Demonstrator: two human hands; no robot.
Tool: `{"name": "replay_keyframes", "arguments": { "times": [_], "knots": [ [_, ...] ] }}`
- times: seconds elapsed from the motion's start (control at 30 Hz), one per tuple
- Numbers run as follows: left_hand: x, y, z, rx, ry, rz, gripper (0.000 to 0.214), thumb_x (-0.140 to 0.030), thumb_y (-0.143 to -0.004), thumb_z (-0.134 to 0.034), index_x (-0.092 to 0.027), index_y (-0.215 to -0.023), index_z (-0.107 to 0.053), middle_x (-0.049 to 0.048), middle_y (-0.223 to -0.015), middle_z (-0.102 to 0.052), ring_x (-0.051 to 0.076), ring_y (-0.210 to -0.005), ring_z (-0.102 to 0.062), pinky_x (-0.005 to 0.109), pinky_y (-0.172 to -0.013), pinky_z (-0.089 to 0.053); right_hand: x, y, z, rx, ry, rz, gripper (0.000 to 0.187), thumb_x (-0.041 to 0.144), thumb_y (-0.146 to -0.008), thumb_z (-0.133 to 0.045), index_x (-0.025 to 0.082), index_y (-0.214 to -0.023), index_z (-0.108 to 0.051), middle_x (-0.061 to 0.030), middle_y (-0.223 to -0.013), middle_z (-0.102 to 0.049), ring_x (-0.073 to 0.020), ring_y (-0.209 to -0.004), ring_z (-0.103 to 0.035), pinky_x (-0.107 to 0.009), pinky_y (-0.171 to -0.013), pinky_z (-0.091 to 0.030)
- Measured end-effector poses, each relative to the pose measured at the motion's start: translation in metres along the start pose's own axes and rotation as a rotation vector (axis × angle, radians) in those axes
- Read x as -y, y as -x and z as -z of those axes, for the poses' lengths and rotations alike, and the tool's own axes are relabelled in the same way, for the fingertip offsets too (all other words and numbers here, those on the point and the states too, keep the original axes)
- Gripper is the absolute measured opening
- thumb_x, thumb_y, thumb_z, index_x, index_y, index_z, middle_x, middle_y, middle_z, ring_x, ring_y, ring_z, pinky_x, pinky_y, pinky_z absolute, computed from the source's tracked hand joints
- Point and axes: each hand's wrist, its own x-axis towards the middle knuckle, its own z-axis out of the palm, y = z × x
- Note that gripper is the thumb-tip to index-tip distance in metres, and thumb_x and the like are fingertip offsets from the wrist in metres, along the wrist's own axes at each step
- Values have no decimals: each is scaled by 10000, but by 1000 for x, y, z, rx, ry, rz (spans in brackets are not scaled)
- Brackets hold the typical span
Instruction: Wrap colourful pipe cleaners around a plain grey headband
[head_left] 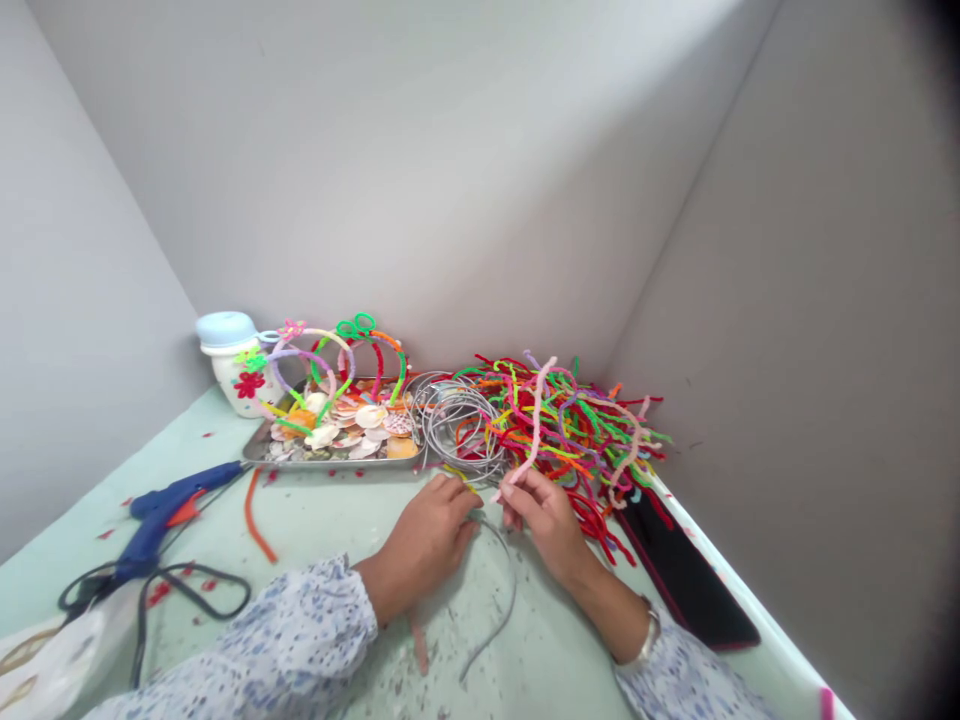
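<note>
My left hand (pixel 429 535) rests on the pale green table (pixel 330 540), its fingers closed on the top of a thin grey wire hoop (pixel 508 590) that curves down toward me. My right hand (pixel 546 515) pinches the lower end of a light pink pipe cleaner (pixel 537 425), which rises wavy in front of the pile of mixed-colour pipe cleaners (pixel 577 420). Both hands are close together, just in front of a bundle of bare grey wire hoops (pixel 457 420).
A metal tray (pixel 330 462) holds shells and decorated pipe-cleaner headbands (pixel 337 355). A white jar with a blue lid (pixel 229 360) stands behind it. A blue glue gun (pixel 169 510) with black cord lies at left, an orange pipe cleaner (pixel 255 525) nearby, a dark phone (pixel 686 575) at right.
</note>
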Motion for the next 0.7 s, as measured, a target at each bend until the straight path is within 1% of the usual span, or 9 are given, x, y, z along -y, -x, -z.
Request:
{"name": "replay_keyframes", "arguments": {
  "times": [0.07,0.13,0.27,0.37,0.5,0.7],
  "knots": [
    [1,1,-5,15,-12,0,213,-146,-816,-539,-188,-1008,-620,74,-967,-594,225,-946,-495,345,-830,-403,-2,-1,1,-3,16,-16,169,329,-831,-572,172,-770,-566,28,-572,-532,-105,-510,-469,-235,-503,-360],
    [4,0,-7,19,0,-1,178,-154,-831,-521,-188,-968,-630,72,-949,-595,220,-935,-499,340,-822,-405,-4,-2,2,-4,25,-22,171,334,-831,-573,172,-774,-567,26,-580,-538,-104,-511,-469,-236,-504,-360],
    [10,-1,-4,-20,78,20,151,-145,-847,-484,-178,-895,-624,65,-912,-609,209,-912,-513,330,-818,-399,-5,-3,2,-11,30,-28,175,345,-818,-582,177,-771,-574,27,-581,-543,-109,-508,-476,-239,-503,-364],
    [12,-1,0,-39,221,65,135,-164,-843,-487,-177,-900,-608,59,-901,-620,200,-889,-530,316,-806,-405,-1,-2,0,-24,28,-30,174,346,-807,-592,181,-756,-571,26,-579,-545,-115,-502,-476,-243,-496,-363],
    [10,0,4,-21,448,102,160,-190,-845,-482,-181,-944,-607,51,-923,-629,183,-868,-551,287,-790,-413,2,-1,-1,-22,36,-26,162,335,-807,-592,185,-749,-571,28,-579,-545,-117,-502,-469,-245,-498,-364],
    [7,0,5,21,627,127,204,-234,-838,-511,-194,-990,-642,48,-980,-644,190,-936,-554,283,-850,-398,0,-2,1,19,39,-30,155,330,-811,-584,187,-750,-582,31,-560,-537,-121,-510,-471,-248,-521,-373]
  ]
}}
